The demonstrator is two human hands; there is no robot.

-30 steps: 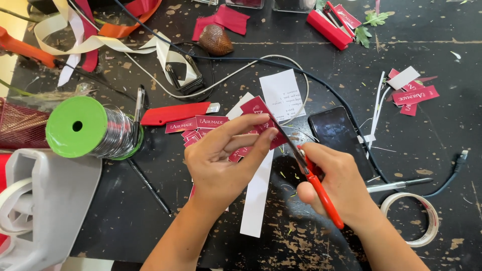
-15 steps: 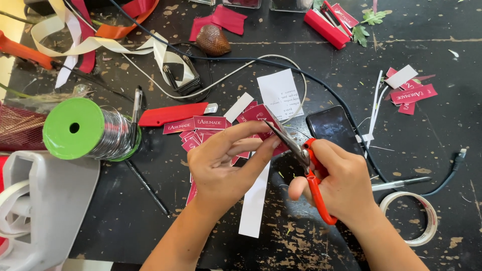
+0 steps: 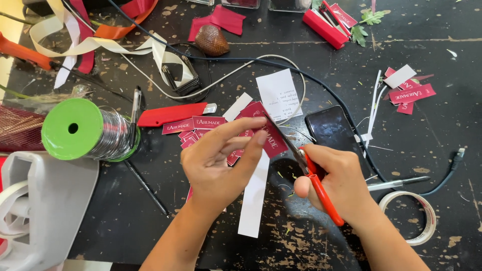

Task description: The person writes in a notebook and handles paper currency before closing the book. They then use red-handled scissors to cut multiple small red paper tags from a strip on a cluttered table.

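My left hand [image 3: 221, 160] pinches a dark red printed card [image 3: 265, 131] between thumb and fingers above the black table. My right hand [image 3: 335, 180] grips red-handled scissors [image 3: 306, 168], and their blades reach up into the card's right edge. Under my hands a long white paper strip [image 3: 253, 200] lies on the table. Several small red labels [image 3: 187, 125] are stacked just left of the card.
A green-capped spool of silver wire [image 3: 88, 130], a red box cutter [image 3: 173, 114], a black phone [image 3: 330, 130], a white paper slip [image 3: 279, 94], a tape roll [image 3: 416, 221], a pen [image 3: 396, 184], cables, ribbons and a red stapler [image 3: 324, 27] crowd the scratched black table [image 3: 442, 130].
The scissors have closed further along the red card and my right hand has shifted slightly right. My left hand keeps its pinch on the card.
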